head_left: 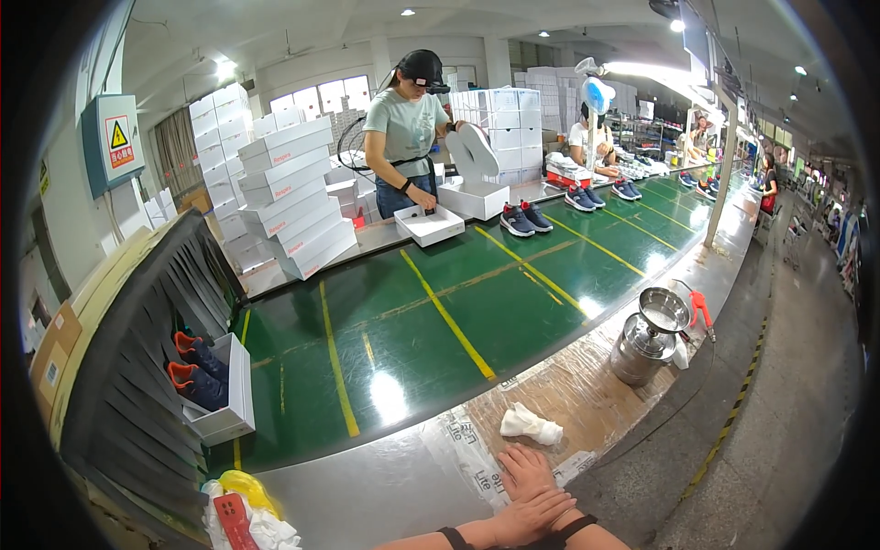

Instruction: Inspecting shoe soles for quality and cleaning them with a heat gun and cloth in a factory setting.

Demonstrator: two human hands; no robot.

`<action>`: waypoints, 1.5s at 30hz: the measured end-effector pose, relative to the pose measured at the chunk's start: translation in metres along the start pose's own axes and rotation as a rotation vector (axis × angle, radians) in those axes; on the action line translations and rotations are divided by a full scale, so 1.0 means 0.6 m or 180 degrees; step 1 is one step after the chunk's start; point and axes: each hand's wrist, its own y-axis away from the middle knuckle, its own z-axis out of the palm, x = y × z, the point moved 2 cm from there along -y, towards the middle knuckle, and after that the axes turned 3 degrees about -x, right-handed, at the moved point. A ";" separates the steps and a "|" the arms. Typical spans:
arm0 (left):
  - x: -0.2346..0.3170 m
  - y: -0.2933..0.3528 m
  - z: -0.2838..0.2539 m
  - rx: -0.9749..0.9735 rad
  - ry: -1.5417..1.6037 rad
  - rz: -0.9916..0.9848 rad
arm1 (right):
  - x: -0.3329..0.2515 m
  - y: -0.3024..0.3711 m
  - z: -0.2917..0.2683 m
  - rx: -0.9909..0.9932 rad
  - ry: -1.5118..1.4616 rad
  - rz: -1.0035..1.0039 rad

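Observation:
My right hand [527,471] lies palm down on the near edge of the table, fingers stretched out and holding nothing. Across its wrist rests my left hand [532,516], fingers laid flat; dark bands circle both forearms. Just beyond my right fingertips is a crumpled white cloth [531,424], apart from them. The brown covering [573,390] under it is taped down over the tabletop. Further right stands a metal canister [639,348] with a steel bowl [665,310] on top and a red-handled spray gun [700,309] beside it.
A green conveyor belt [440,321] with yellow lines carries dark sneakers [524,218] and, far left by black strip curtains [128,376], an open shoebox [240,390] holding shoes. Opposite, a person [403,137] handles a white box [429,225] beside stacked shoeboxes [289,197]. A red phone-like object [235,522] lies lower left.

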 end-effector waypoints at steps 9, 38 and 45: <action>-0.001 0.002 0.003 0.0028 0.0008 0.0004 | -0.001 0.000 -0.002 0.0014 0.0034 -0.0022; -0.003 0.002 0.008 0.0055 -0.0007 0.0043 | -0.002 0.000 -0.005 -0.0069 0.0029 -0.0008; -0.005 -0.001 0.008 0.0083 -0.0012 0.0049 | 0.003 0.000 -0.005 -0.0065 0.0054 -0.0002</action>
